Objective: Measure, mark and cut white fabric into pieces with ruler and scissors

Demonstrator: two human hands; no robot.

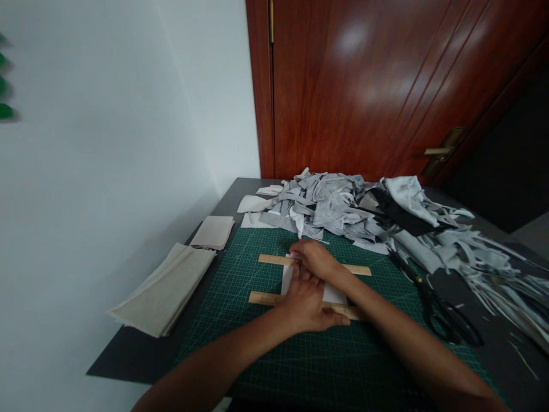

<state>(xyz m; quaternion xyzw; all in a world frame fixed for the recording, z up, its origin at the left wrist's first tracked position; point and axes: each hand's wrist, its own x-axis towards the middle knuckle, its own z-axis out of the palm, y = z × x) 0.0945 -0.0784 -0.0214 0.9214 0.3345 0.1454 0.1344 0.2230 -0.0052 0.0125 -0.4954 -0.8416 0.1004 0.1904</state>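
Holding a pale fabric piece (pixel 335 294) between two wooden rulers on the green cutting mat (pixel 240 349).
Pressing the left hand (pixel 306 307) flat and open on the near ruler (pixel 261 297) and the fabric; curling the right hand (pixel 316 258) just beyond, touching it, over the far ruler (pixel 357 269), hiding whether its fingers are pinching; showing black scissors (pixel 446 316) to the right, a grey scrap heap (pixel 334 206) farther back.

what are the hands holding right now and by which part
Nothing is lifted. The left hand presses flat on the white fabric piece and near wooden strip; the right hand touches the fabric's far edge by the far wooden strip.
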